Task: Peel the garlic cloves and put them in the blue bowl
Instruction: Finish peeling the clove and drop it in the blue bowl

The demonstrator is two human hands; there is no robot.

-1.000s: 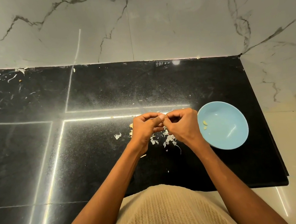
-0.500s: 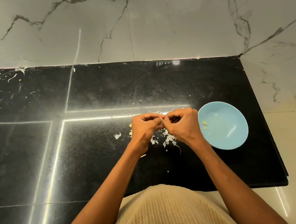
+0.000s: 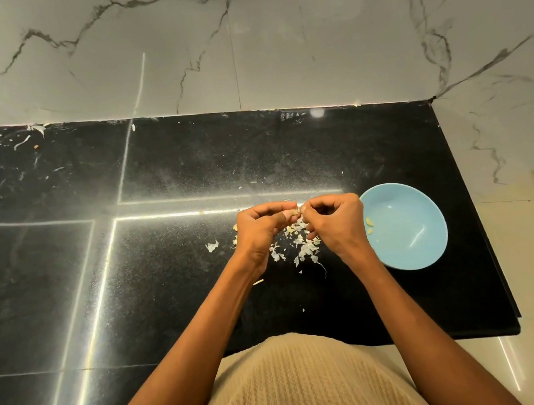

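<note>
Clearly midway: both hands, left hand (image 3: 263, 234) and right hand (image 3: 336, 223), pinch one clove (image 3: 295, 212) between their fingertips above the black table (image 3: 184, 166). Skins (image 3: 300, 246) lie scattered beneath them. Two peeled cloves (image 3: 369, 225) already sit in the bowl (image 3: 414, 249). I judge this clove is not yet peeled; whether more remain, I cannot tell.

Bowl (image 3: 410, 243) right of both hands, peel scraps (image 3: 300, 249) on counter (image 3: 184, 166) beneath them
</note>
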